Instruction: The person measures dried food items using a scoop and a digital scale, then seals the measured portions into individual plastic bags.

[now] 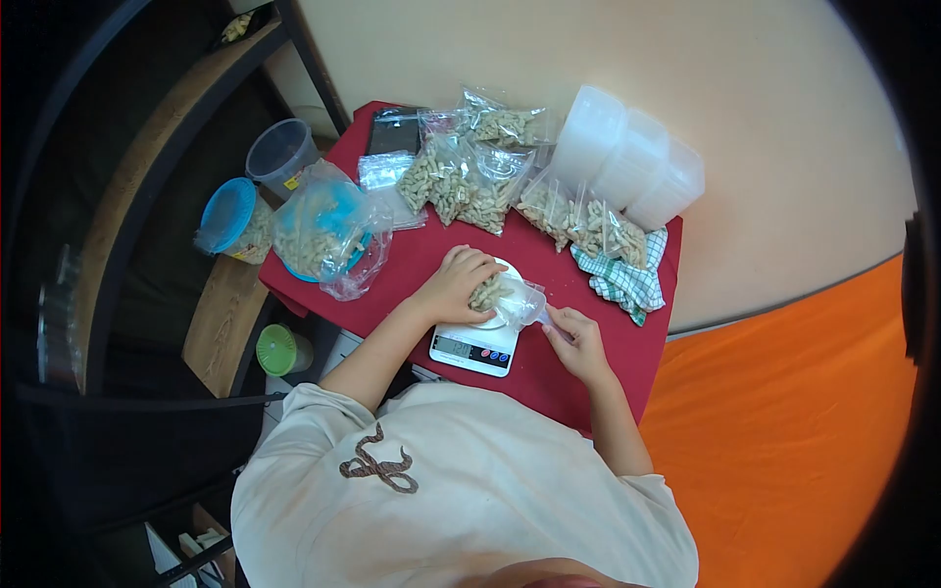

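A small clear plastic bag of pale snack sticks (487, 293) lies on its side over a white digital kitchen scale (454, 364). My left hand (457, 282) is curled round the filled end of the bag. With fingers closed, my right hand (576, 340) pinches the bag's loose end to the right of the scale. The scale's display is lit, but I cannot read its figures surely. Part of the weighing plate is hidden under the bag and my left hand.
Several filled snack bags (461, 181) lie on the red-covered table (392, 304). White plastic containers (598, 137) and a checked cloth (627, 282) sit at the right. An open bag of snacks (314, 240) stands left, beside a blue-lidded tub (230, 216) and empty clear bags (387, 176).
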The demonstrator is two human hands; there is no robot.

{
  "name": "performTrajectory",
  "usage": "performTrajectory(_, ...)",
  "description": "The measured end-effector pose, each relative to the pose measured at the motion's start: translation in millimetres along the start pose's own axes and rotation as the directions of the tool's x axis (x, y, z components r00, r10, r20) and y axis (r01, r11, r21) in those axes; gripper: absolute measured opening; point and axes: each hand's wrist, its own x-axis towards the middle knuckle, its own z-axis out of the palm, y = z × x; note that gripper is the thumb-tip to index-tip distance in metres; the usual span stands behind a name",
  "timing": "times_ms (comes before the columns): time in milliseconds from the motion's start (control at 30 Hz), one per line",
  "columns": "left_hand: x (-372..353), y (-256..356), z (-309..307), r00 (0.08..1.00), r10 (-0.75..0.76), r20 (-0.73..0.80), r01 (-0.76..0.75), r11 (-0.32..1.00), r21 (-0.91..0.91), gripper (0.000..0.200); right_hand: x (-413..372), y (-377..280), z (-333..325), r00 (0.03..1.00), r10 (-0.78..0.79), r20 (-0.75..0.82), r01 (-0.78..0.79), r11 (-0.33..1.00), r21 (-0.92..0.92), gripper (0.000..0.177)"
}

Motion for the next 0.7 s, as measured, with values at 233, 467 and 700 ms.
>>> performTrajectory(233, 6.1, 24.5, -1.8, 0.998, 0.050, 0.035, -0.046, 0.996, -0.082, 0.069, -1.2, -48.3, -29.0, 0.991, -0.065, 0.120, 0.112, 0.890, -0.442, 0.027)
performTrajectory(467, 10.3, 28.3, -2.5, 0.998, -0.002, 0.067, 0.005, 0.999, -0.046, 0.070, -6.1, -5.1, -24.9, 0.997, 0.034, 0.069, -0.036, 0.999, 0.033, 0.029)
performTrajectory(700, 4.5, 30.0, -0.7, 1.000, -0.008, 0.006, 0.009, 0.998, -0.064, 0.070, -16.0, 6.9, -14.2, 0.995, 0.089, 0.038, -0.093, 0.985, 0.144, 0.030)
